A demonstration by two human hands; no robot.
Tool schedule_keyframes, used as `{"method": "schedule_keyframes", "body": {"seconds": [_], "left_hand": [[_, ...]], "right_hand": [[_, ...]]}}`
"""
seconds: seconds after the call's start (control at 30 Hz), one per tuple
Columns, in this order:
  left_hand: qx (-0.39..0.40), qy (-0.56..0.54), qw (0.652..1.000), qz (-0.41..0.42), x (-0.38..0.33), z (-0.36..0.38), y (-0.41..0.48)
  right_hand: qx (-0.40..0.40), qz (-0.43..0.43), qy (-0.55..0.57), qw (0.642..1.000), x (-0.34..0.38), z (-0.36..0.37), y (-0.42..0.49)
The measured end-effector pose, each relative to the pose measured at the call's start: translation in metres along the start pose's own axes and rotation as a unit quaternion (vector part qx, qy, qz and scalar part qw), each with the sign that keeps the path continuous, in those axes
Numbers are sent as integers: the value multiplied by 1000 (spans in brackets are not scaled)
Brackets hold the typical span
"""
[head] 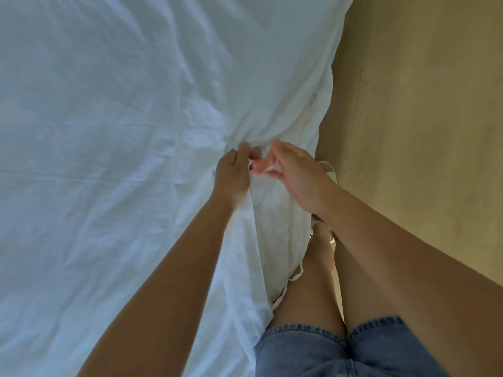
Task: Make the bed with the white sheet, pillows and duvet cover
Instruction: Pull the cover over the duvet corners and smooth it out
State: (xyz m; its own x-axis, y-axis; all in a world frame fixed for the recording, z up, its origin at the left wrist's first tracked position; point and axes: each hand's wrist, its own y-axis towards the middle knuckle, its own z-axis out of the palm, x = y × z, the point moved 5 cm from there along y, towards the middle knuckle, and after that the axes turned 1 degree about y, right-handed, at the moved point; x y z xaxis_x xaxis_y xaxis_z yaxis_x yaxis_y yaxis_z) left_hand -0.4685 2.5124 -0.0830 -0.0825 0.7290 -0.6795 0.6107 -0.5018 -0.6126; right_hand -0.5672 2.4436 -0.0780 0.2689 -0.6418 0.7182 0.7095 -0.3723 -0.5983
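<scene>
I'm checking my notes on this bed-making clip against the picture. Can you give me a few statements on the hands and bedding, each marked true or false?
1. Both hands work at the edge of the white duvet cover. True.
2. The left hand pinches the fabric. True.
3. The right hand rests flat on the floor. False: it is at the cover's edge, fingers curled at the fabric.
4. The cover lies smooth. False: creases fan out from the hands.
5. The person wears long trousers. False: denim shorts.

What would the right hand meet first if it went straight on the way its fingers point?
Probably the bunched white cover, just beyond the right hand, near the left hand; depth is unclear.
</scene>
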Motion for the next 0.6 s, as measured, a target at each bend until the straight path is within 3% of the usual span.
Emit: {"method": "schedule_keyframes", "body": {"seconds": [0.07, 0.17, 0.2, 0.23, 0.27, 0.3, 0.33, 0.37, 0.4, 0.43, 0.5, 0.53, 0.6], "left_hand": [[11, -164, 985, -58, 1, 6, -3], [49, -436, 877, -196, 11, 9, -8], [62, -468, 852, -226, 14, 10, -13], [72, -436, 868, -226, 15, 9, -16], [80, -321, 926, -185, 13, 6, -18], [88, -123, 983, -102, 8, 4, -18], [94, 98, 991, 4, -1, 5, -17], [106, 265, 953, 105, -10, 11, -19], [123, 365, 906, 175, -16, 17, -23], [146, 409, 875, 213, -20, 23, -26], [170, 411, 861, 245, -20, 28, -29], [163, 396, 871, 241, -18, 27, -30], [129, 301, 927, 183, -14, 18, -26]], "right_hand": [[-50, 46, 113, 991, -10, -16, -1], [-170, 85, 102, 977, -30, -56, -15], [-192, 89, 88, 973, -35, -65, -20], [-206, 86, 80, 972, -36, -72, -24], [-215, 77, 76, 971, -35, -75, -26], [-217, 61, 71, 972, -29, -75, -27], [-208, 44, 63, 975, -21, -73, -26], [-187, 27, 55, 980, -11, -67, -22], [-157, 11, 53, 986, 0, -59, -18], [-126, -4, 55, 990, 11, -51, -14], [-79, -19, 70, 994, 27, -33, -5], [-67, -20, 89, 994, 31, -25, -2], [-77, -13, 159, 984, 30, -17, 1]]}}
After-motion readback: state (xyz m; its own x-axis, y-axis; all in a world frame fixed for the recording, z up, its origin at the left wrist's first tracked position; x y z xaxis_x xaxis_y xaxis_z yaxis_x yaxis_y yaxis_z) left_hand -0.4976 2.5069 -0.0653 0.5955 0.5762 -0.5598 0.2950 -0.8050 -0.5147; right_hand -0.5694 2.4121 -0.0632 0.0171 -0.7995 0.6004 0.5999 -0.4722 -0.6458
